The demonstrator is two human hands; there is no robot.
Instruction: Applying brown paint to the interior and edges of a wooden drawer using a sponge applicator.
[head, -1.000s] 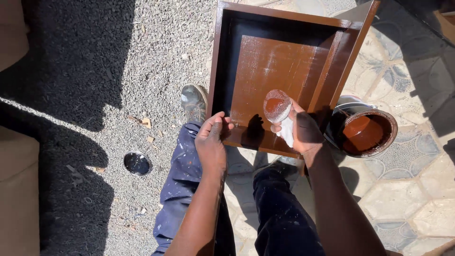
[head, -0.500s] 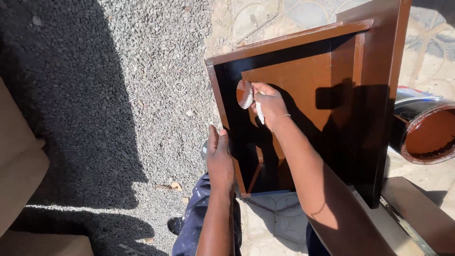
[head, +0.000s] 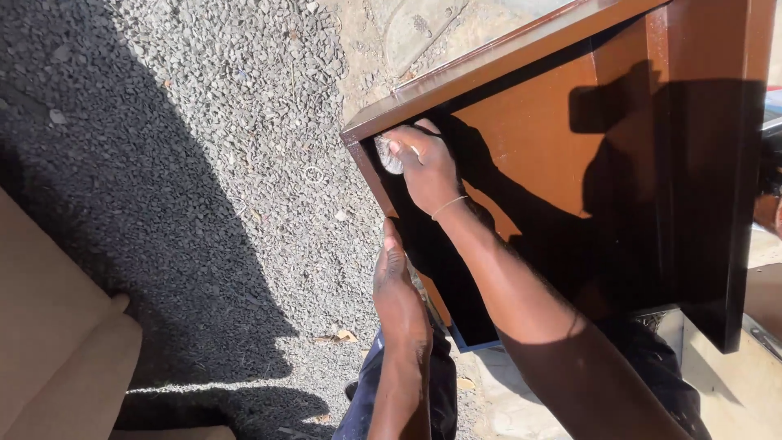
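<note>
Rubbing a pale wad (head: 389,155) into the brown tray's (head: 570,147) upper-left inner corner, right hand (head: 428,171) closed around it; left hand (head: 397,285) steadies the near rim. Surfaces look glossy; remaining coverage unclear.

The right hand (head: 425,167) covers most of a pale wad (head: 388,155); its material is unclear. The brown wooden drawer (head: 570,147) runs off the frame's top and right edges.
</note>
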